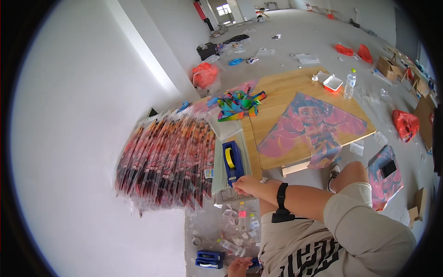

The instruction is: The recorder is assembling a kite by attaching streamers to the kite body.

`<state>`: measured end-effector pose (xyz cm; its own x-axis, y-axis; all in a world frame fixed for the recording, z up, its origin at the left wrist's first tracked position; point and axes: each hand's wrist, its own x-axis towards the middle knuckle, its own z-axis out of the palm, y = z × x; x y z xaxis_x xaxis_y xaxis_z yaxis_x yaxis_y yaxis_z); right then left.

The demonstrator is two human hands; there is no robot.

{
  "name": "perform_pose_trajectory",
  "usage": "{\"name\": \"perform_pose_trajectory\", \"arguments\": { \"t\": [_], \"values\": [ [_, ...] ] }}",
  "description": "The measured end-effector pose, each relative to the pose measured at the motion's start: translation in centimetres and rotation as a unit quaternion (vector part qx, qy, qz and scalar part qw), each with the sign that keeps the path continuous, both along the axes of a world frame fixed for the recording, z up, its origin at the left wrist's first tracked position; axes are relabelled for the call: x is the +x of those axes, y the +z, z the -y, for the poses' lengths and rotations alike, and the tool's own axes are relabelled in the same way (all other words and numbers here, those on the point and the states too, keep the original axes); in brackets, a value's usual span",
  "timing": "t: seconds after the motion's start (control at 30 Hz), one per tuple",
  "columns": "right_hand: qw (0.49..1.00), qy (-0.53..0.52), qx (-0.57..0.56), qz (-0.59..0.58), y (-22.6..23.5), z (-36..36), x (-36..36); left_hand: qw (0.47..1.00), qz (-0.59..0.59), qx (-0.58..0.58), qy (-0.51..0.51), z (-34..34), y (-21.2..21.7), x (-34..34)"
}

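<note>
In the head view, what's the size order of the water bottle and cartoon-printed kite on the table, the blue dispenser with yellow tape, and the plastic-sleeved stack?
1. Plastic-sleeved stack
2. Cartoon-printed kite
3. Blue dispenser
4. Water bottle

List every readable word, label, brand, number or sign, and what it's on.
None legible.
Shirt: bold black block marks, creased, can't be read as words.
Table bottle: label too small.
Pink-labelled bottle: too small.
Blue-and-white packet: too small.
Blue tape dispenser at right hand: no readable print.
</note>
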<state>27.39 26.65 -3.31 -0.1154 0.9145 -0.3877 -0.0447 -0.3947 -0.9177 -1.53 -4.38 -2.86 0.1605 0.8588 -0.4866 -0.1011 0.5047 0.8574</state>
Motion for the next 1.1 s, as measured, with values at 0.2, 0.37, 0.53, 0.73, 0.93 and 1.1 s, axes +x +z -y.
{"name": "perform_pose_trajectory", "arguments": {
  "t": [0.2, 0.37, 0.53, 0.73, 0.93, 1.1],
  "values": [
    [0.964, 0.059, 0.101, 0.240, 1.5, -0.5, 0.2, 0.999, -0.050, -0.013, 0.011, -0.6, 1.3, 0.5],
    [0.960, 0.073, 0.136, 0.234, -0.2, 0.4, 3.1, 0.979, -0.168, 0.066, -0.091, -1.3, -1.1, 0.1],
    [0.982, 0.056, 0.147, -0.102, 7.3, 5.0, 6.4, 0.943, -0.285, 0.144, -0.097, -2.2, -1.6, 1.3],
    [0.963, 0.056, 0.237, -0.113, 20.4, 12.4, 16.4, 0.899, -0.316, 0.247, -0.174, -8.1, 4.5, 9.5],
    [0.908, 0.011, 0.418, 0.018, 29.7, 19.9, 24.0, 0.798, -0.376, 0.348, -0.319, -14.7, 10.7, 18.2],
    [0.858, 0.077, 0.456, 0.225, 33.0, 26.0, 25.1, 0.801, -0.059, 0.539, -0.253, -15.7, 26.5, 27.6]
  ]
}}
